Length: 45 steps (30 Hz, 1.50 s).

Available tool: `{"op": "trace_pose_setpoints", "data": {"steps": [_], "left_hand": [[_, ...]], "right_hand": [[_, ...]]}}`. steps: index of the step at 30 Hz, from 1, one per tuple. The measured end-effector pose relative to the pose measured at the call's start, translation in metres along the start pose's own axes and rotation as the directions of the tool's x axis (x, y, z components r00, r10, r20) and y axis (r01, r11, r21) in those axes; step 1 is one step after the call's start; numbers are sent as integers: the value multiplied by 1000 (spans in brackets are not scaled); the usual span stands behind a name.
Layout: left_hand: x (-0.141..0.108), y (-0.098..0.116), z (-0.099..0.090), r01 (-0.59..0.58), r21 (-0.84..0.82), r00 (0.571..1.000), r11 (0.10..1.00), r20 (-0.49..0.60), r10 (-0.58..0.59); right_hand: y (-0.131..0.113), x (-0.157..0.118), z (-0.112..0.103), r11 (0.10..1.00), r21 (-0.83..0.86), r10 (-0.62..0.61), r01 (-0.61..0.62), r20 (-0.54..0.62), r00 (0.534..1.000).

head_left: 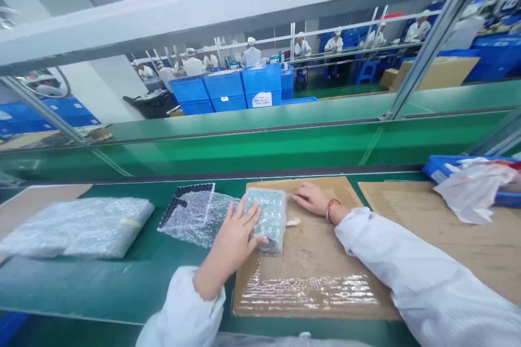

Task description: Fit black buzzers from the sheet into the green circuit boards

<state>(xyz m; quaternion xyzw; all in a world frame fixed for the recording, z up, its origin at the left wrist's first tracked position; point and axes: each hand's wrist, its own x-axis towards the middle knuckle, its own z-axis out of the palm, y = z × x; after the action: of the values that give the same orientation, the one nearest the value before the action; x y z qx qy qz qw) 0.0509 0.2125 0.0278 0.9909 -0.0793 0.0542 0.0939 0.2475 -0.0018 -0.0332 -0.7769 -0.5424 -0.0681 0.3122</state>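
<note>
Where the block lies: a clear bubble-wrapped block of pale green parts [266,220] sits on a brown cardboard sheet [309,287] on the green counter [93,287].
Hands: apart; left hand [236,233] clamped over its side, right hand [313,199] open just beside it.
Handling: probably light, soft-skinned, slippery; grip both sides.

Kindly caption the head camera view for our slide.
Left hand holds a clear bubble-wrapped pack on brown cardboard, right hand beside it.
</note>
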Motion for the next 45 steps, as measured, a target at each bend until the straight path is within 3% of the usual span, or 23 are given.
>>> {"op": "trace_pose_setpoints", "data": {"steps": [3,7,11,15,17,19,20,22,25,28,30,35,40,42,45], "left_hand": [[7,0,-6,-210,42,978,977,21,209],[12,-2,-7,-294,-24,953,955,69,295],[19,-4,-7,-265,-143,962,953,30,272],[24,-1,-9,-215,-213,976,953,-24,215],[21,-2,-9,-145,-237,989,961,-40,139],[13,-5,-8,-29,-398,999,917,-29,19],[8,-7,-7,49,-552,997,832,-22,-73],[-1,-10,-2,175,-842,961,511,34,-275],[-7,-6,8,222,-974,882,42,183,-434],[-4,4,15,173,-951,841,-257,279,-465],[-1,10,16,127,-927,820,-354,298,-488],[2,21,7,104,-927,848,-361,272,-455],[9,34,-8,113,-940,888,-322,241,-391],[14,38,-7,74,-949,926,-306,180,-333],[22,45,5,17,-970,958,-242,85,-275]], "right_hand": [[-16,-3,-8,997,35,67,-65,-60,996],[-49,-12,-4,983,180,50,-47,-17,999],[-64,-18,15,955,292,59,-56,-1,998],[-68,-16,16,934,352,105,-67,-90,990],[-74,-11,10,935,352,101,-41,-155,983],[-84,-7,5,942,333,97,-30,-187,978],[-90,-5,5,947,318,114,-50,-184,976],[-100,-1,10,945,287,210,-160,-155,965],[-112,6,25,873,325,414,-363,-103,904],[-118,14,36,731,475,557,-490,-1,830],[-122,17,37,643,551,616,-532,41,787],[-126,16,31,522,700,665,-488,25,747],[-113,4,30,335,862,724,-381,24,690],[-101,-4,28,314,875,744,-368,14,668],[-82,-19,17,331,861,721,-387,34,692]]}}
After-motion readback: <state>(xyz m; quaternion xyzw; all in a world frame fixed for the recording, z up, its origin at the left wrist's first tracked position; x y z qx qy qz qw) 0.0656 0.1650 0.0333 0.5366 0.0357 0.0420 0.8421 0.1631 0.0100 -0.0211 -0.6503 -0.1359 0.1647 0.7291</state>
